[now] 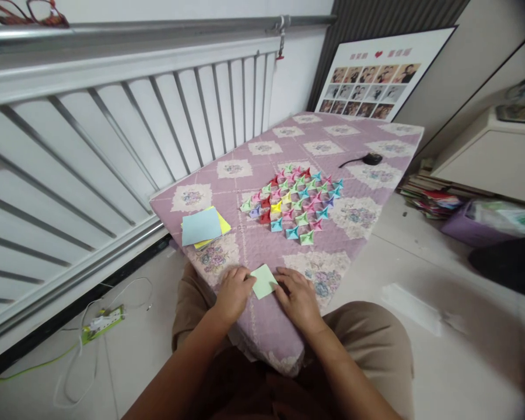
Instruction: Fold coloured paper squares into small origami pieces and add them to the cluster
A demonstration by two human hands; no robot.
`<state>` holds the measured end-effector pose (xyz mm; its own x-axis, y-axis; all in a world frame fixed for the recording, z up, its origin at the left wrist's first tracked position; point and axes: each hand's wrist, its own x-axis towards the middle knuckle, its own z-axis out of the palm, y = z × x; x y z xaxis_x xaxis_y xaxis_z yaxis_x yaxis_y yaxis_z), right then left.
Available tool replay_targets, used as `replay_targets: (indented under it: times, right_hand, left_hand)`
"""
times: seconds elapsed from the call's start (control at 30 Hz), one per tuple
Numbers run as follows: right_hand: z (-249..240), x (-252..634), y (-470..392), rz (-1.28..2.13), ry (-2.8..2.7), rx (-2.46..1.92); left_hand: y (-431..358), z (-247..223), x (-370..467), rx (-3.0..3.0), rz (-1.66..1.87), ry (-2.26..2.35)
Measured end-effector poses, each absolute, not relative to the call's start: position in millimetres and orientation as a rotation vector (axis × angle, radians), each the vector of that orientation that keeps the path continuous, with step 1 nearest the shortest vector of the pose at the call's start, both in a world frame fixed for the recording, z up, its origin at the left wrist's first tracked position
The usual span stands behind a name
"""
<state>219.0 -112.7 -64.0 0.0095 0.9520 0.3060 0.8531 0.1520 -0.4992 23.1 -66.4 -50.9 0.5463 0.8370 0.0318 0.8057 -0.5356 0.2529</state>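
A small light-green square of paper (263,281) lies at the near end of the table, one corner pointing toward me. My left hand (235,293) has its left corner between thumb and curled fingers. On the opposite corner, the thumb and fingertips of my right hand (298,294) hold the paper too. Beyond it stand rows of small folded paper pieces (295,201) in green, pink, blue, red, yellow and purple. To the left rests a stack of blue and yellow paper sheets (202,227).
The table wears a pink floral cloth (262,350). A black object with a short cable (371,158) lies at the far right. A white radiator (179,122) runs along the left side. On the floor sits a power strip (104,324) with cables.
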Motion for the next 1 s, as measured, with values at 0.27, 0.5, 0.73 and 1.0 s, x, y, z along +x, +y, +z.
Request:
replay_targets:
  times: [0.27,0.5,0.73,1.0]
  right_hand:
    - [-69.3,221.6,-111.6,0.258,-1.811,-1.662]
    - [-68.6,224.0,-111.3,0.283,-1.776,-1.609]
    - [-68.5,225.6,-112.5,0.293,-1.746,-1.582]
    - [-73.1,227.6,-114.2,0.283,-1.766,-1.459]
  left_hand:
    - [-85.3,-41.3,43.5,2.431,0.344,1.511]
    - [-92.4,-39.6,49.4,2.383,0.340,1.606]
    - [-91.9,-45.2,46.0,2.365,0.466,1.565]
    - [-87.1,-59.3,39.3,2.040,0.837,1.525]
